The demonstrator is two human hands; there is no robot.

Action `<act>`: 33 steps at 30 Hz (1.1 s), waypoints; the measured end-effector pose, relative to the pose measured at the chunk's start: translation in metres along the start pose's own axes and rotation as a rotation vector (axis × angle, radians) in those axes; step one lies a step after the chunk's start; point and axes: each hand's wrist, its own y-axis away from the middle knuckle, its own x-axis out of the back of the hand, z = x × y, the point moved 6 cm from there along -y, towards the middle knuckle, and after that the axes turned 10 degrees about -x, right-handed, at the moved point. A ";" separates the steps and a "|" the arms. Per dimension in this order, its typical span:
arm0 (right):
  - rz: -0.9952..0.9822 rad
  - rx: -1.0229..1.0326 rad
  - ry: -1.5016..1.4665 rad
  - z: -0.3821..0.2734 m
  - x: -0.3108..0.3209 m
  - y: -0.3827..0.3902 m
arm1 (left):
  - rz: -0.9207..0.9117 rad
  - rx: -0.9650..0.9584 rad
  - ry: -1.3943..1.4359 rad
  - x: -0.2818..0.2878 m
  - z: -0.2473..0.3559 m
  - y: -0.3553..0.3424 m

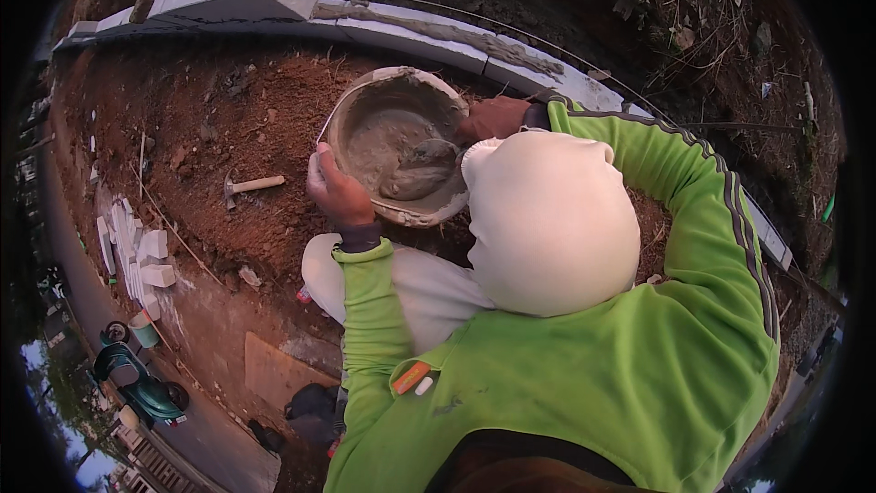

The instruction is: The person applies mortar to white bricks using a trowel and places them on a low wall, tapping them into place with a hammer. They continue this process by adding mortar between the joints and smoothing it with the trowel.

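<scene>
A round bucket with a pale, mortar-smeared rim stands tilted in front of me. Wet grey mortar fills its lower part, with a heaped lump at the right side. My left hand grips the bucket's left rim, where a thin wire handle meets it. At the right rim is my right hand, its fingers closed. Whatever they hold is hidden by the hand and the rim. My pale-trousered knee rises just below that hand.
Behind the bucket runs a low wall of white blocks, with mortar along its top and a string above. On the reddish soil left lies a hammer. Farther left are white block pieces, a green bucket and a parked green scooter.
</scene>
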 end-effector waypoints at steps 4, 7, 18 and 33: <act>-0.119 0.016 -0.253 0.013 -0.001 -0.001 | 0.001 0.022 -0.025 0.012 -0.003 -0.004; -0.082 0.058 -0.488 0.029 0.021 -0.006 | 0.031 0.061 0.037 0.014 -0.005 -0.005; 0.959 -0.373 -0.112 0.081 0.223 -0.060 | 0.047 0.099 0.082 0.016 -0.014 -0.012; 1.208 -0.626 0.456 0.083 0.203 -0.029 | 0.056 0.076 0.026 0.024 -0.011 -0.011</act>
